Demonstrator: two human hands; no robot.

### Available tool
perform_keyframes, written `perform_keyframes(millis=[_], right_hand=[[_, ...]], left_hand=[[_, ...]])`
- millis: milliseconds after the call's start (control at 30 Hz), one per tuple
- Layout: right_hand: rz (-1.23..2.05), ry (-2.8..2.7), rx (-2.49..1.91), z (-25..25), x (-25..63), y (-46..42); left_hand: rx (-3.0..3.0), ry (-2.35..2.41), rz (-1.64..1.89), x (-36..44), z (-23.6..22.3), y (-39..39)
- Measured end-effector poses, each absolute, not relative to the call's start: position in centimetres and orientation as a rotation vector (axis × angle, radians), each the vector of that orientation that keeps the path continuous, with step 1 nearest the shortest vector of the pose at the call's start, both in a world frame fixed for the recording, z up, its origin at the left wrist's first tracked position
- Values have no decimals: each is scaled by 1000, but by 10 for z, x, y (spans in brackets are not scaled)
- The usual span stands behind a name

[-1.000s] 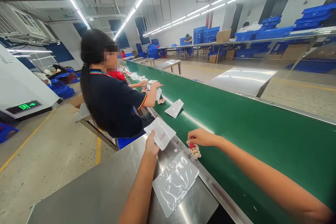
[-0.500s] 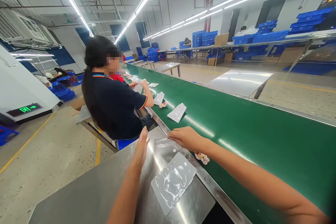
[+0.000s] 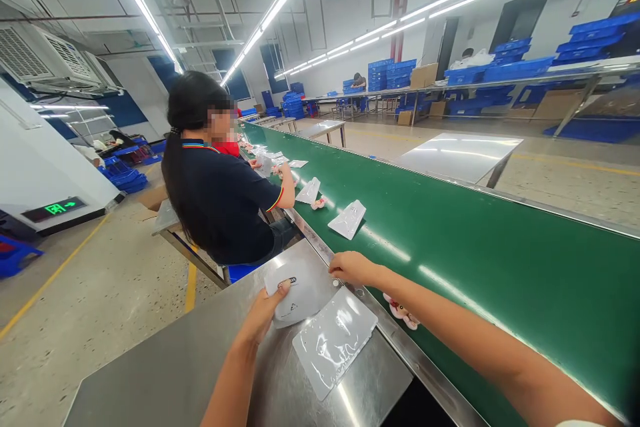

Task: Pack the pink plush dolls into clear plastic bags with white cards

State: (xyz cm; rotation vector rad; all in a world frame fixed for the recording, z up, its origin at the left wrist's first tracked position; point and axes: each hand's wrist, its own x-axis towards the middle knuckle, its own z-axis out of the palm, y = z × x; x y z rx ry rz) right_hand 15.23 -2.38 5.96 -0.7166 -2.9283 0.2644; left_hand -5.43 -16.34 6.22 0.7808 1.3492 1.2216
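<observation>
My left hand (image 3: 267,310) is closed on a clear plastic bag (image 3: 300,300) with small dark print and a recycling mark, its thumb lying across the face. My right hand (image 3: 353,268) has curled fingers pinched at the bag's right edge; its fingertips are partly hidden. Just below, a second plastic bag (image 3: 335,343), shiny and greyish, lies flat on the metal table (image 3: 200,353). Under my right forearm a small pink and white toy figure (image 3: 401,312) rests at the belt's near edge, partly covered.
A green conveyor belt (image 3: 480,260) runs along the table. Farther up it lie a bag (image 3: 349,219), another bag (image 3: 309,191) and a small pink toy (image 3: 319,203). A co-worker (image 3: 220,200) sits close on the left, handling a bag. Blue crates (image 3: 515,70) stand beyond.
My left hand, earlier raised with fingers extended, has come down and closed on the bag, which now faces me. My right hand stays near the belt edge. The view has shifted slightly.
</observation>
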Motion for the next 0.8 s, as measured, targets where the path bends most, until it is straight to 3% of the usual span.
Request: perform_keyframes(millis=[400, 800], right_hand=[[-20, -3101, -618, 29, 140, -43], [627, -2685, -904, 45, 161, -12]], left_hand=[[584, 1229, 1406, -55, 48, -167], [812, 1293, 1363, -24, 50, -162]])
